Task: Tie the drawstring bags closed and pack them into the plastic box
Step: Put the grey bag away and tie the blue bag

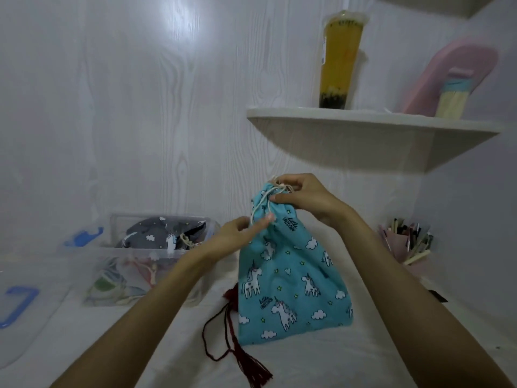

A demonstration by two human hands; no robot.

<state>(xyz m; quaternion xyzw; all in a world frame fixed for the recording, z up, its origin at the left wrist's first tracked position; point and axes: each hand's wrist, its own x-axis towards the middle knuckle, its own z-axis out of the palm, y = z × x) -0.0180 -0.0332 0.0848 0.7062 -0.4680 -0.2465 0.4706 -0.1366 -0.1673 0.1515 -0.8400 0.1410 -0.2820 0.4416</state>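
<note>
Both hands work the upright teal unicorn bag (291, 278) mid-surface: right hand (303, 196) pinching its gathered neck, left hand (240, 233) nipping the white cord (258, 211), so tying looks underway, needing a knot pulled snug before the plastic box (134, 253) at left.

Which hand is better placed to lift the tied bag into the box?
Left, probably. The left hand is beside the box; the right hand grips the blue bag neck farther away.
</note>
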